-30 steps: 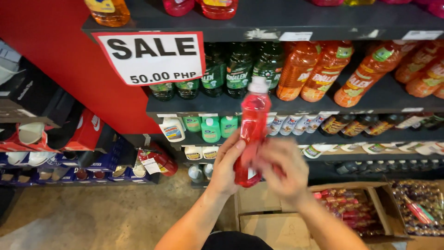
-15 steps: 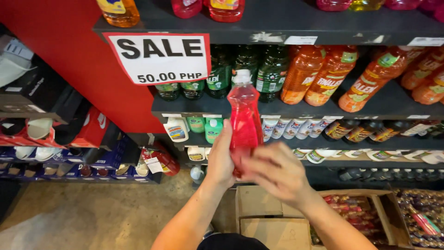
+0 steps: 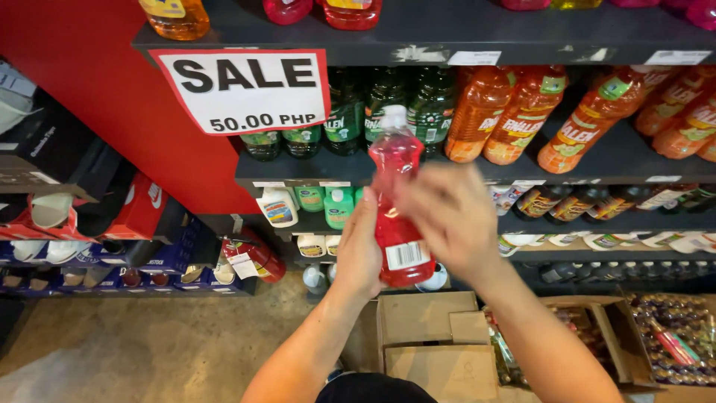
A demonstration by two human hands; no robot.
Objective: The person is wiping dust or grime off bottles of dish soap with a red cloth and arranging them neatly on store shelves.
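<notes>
Left hand (image 3: 358, 250) closed in grip, right hand (image 3: 446, 216) cupped

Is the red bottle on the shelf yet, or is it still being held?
Done: rows of green bottles and orange bottles already stand on the dark shelf. In hand: the red bottle is upright in front of the shelves, the left hand in a grip on its side and the right hand over its front. Left: it is not on any shelf yet.

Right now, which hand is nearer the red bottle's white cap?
Right. The right hand is on the upper body of the red bottle, just below the white cap; the left hand grips lower down, near the base.
</notes>
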